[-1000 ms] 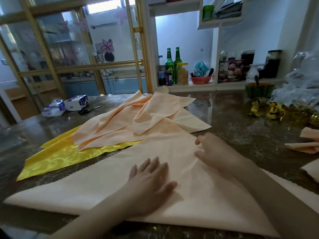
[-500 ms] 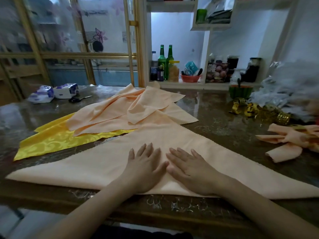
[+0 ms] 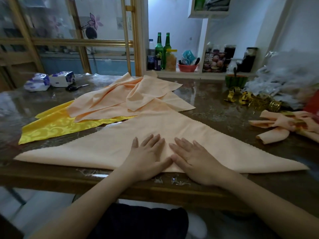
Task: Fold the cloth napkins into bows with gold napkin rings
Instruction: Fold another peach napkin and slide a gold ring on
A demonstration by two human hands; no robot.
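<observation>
At the worktop (image 3: 215, 100) near edge, the triangle-folded napkin (image 3: 107, 145) is pressed flat by left hand (image 3: 148, 159) and right hand (image 3: 195, 161), fingers straight, nothing gripped; layers could be skewed if smoothed unevenly.

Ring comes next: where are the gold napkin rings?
Head view: the gold napkin rings lie far right on the table, between the green bowl and the folded peach napkins.
</observation>
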